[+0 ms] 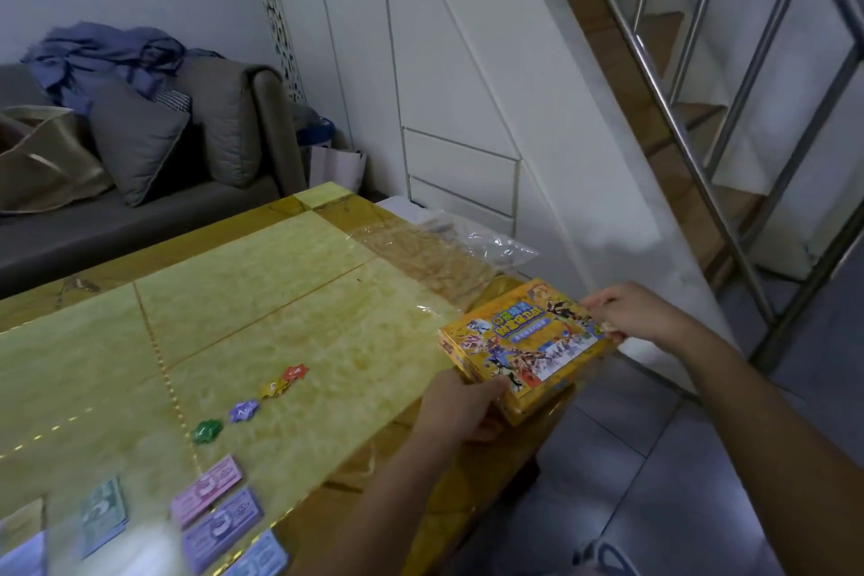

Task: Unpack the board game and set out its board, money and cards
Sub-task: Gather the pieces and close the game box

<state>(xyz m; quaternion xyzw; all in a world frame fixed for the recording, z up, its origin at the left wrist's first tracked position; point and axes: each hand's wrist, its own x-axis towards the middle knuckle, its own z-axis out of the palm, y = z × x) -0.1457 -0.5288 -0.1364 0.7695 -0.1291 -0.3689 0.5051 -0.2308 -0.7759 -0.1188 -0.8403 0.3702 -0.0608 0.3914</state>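
A yellow board game box with cartoon art sits at the right edge of the yellow marble table. My left hand grips its near left corner. My right hand pinches its far right corner. Four star-shaped tokens lie in a row on the table: green, purple, yellow and red. Stacks of play money lie at the near left: pink, purple, blue and green.
A crumpled clear plastic wrapper lies on the table's far right corner, just behind the box. A grey sofa with cushions and clothes stands beyond the table. A white stair cabinet and metal railing are at the right, over grey floor tiles.
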